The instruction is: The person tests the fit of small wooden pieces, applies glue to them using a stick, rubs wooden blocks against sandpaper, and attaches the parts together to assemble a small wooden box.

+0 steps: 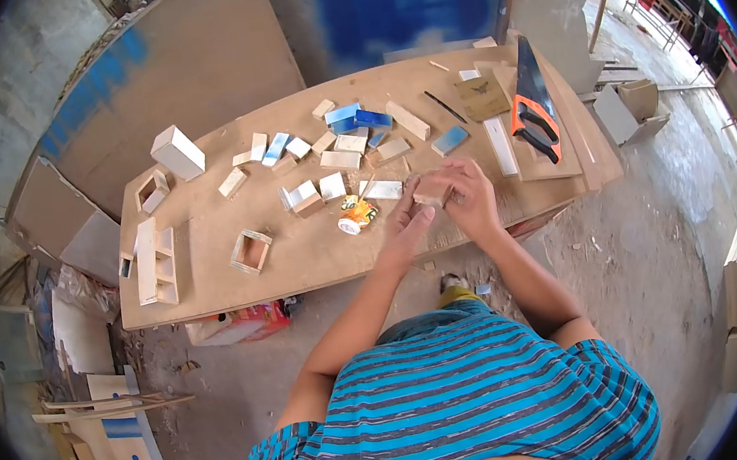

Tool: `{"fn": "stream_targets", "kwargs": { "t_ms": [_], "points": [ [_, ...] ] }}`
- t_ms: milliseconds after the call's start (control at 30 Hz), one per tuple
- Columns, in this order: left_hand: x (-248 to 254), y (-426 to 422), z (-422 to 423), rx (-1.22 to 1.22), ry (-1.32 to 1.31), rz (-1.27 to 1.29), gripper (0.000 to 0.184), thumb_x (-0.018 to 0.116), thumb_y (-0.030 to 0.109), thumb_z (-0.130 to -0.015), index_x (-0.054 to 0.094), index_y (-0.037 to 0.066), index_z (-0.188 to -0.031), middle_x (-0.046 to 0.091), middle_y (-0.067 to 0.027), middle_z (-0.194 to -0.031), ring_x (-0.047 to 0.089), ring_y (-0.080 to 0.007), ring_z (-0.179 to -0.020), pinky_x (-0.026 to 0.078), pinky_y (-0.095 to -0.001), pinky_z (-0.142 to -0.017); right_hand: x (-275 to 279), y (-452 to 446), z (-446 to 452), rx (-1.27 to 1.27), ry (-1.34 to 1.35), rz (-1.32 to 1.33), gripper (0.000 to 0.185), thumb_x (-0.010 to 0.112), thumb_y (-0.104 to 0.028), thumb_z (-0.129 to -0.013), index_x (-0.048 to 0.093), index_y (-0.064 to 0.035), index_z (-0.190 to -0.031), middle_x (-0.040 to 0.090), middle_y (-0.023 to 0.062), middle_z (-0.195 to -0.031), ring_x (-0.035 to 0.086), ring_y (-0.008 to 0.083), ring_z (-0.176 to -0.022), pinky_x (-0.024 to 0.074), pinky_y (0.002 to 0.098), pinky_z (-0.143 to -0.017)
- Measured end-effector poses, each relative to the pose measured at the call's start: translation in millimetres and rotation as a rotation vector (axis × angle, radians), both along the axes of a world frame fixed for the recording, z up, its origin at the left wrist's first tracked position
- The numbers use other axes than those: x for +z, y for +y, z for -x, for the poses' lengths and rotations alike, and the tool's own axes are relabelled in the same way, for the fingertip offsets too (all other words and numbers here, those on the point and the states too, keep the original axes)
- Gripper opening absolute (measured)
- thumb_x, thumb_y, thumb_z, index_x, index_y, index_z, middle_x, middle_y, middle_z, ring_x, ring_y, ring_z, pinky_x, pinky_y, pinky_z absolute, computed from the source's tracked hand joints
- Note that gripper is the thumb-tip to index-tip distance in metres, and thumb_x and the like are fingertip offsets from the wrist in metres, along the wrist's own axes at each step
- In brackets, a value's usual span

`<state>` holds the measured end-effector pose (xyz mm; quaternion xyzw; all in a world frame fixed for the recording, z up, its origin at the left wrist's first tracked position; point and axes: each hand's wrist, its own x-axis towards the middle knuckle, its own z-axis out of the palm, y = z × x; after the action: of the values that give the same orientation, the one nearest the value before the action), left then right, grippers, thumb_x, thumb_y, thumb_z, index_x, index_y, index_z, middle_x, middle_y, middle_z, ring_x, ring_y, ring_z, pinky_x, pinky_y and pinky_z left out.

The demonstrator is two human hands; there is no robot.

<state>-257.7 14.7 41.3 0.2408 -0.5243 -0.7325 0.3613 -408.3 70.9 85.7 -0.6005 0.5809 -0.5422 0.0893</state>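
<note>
Both my hands meet over the front part of the wooden table (319, 266). Between them is a small bare wood block (431, 191). My left hand (402, 220) grips its left side, the thumb along the near edge. My right hand (474, 200) has its fingers closed on the right end. Just left of the hands lies a small orange-and-yellow patterned container (356, 213) with a white end and a thin stick (370, 185) beside it. Beyond are several loose wood blocks (341, 159), some painted blue (373, 119) or white (382, 190).
A handsaw (535, 107) with an orange-and-black handle rests on boards at the right. Small open wooden boxes (252, 251) and a white block (177, 152) stand on the left side. Large panels (193, 65) lean behind the table. A red bag (253, 323) sits below its front edge.
</note>
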Motion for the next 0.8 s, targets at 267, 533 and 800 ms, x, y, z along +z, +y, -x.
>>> {"fn": "stream_targets", "kwargs": {
  "t_ms": [267,533,800],
  "points": [
    [33.5,-6.5,-16.7,0.069,0.046,0.004,0.057,0.066,0.0,-0.091,0.044,0.005,-0.143,0.065,-0.0075,-0.116,0.06,-0.0131,-0.109,0.05,-0.027,-0.093,13.3,-1.4,7.6,0.291,-0.356,-0.056,0.034,0.067,0.006,-0.076,0.071,-0.0026,-0.108,0.061,0.0148,-0.119,0.063,0.0218,-0.104,0.0535,0.0304,-0.084],
    [39.3,-17.0,-22.9,0.329,-0.075,0.18,0.063,0.076,-0.002,-0.081,0.048,0.002,-0.137,0.065,-0.0112,-0.107,0.064,-0.0146,-0.099,0.053,-0.0273,-0.086,10.8,-59.6,23.1,0.628,-0.524,-0.301,0.025,0.073,-0.007,-0.086,0.068,0.0001,-0.11,0.067,0.0029,-0.097,0.063,0.0106,-0.083,0.0504,0.0249,-0.076],
    [49.5,-13.9,-34.2,0.381,0.054,-0.14,0.058,0.079,0.005,-0.081,0.054,-0.001,-0.133,0.063,-0.0076,-0.108,0.061,-0.0119,-0.095,0.052,-0.0265,-0.085,-17.1,-95.9,17.2,0.771,-1.14,-0.664,0.016,0.072,-0.018,-0.09,0.069,-0.0064,-0.101,0.069,0.0019,-0.096,0.062,0.0083,-0.088,0.0495,0.0252,-0.074]
  ]
}}
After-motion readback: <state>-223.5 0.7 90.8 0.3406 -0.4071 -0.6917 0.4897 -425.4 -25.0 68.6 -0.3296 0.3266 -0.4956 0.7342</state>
